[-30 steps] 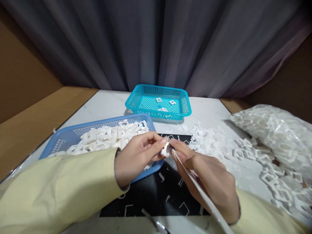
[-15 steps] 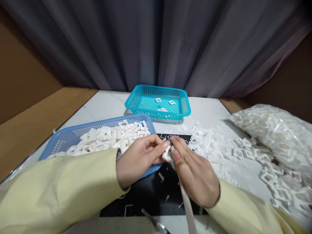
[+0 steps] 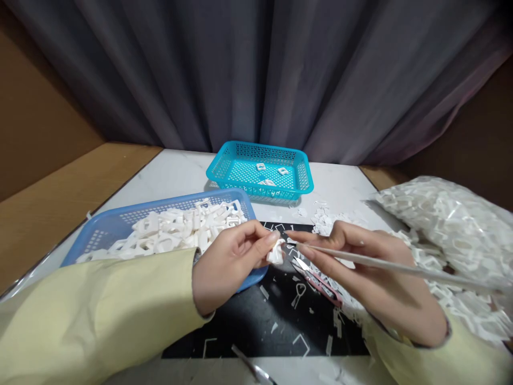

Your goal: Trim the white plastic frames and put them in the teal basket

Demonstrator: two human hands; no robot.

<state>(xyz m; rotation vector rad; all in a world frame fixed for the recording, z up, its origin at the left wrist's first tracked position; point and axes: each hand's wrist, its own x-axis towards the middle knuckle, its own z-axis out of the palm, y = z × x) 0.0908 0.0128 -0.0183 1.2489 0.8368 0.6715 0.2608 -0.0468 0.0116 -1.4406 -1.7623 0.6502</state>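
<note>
Between thumb and fingers, my left hand (image 3: 236, 262) pinches a small white plastic piece (image 3: 276, 252) above the black mat (image 3: 248, 321). Just to its right, my right hand (image 3: 360, 272) holds a long, thin pale strip or stick (image 3: 385, 263) by one end; the rest runs back across the palm to the right. A small gap separates the strip's tip from the white piece. Pink-handled scissors (image 3: 320, 284) lie partly under my right hand on the mat.
Left of centre, a blue basket (image 3: 120, 209) is heaped with white pieces. A turquoise basket (image 3: 259, 190) at the back holds several. On the right are white scraps (image 3: 326, 218) and a clear bag (image 3: 449, 214) of pieces. A metal tool (image 3: 256, 369) lies at the front edge.
My right hand has moved right, away from the white piece, and turned so the strip now points sideways. The pink scissors have come into view. My left hand has stayed put.
</note>
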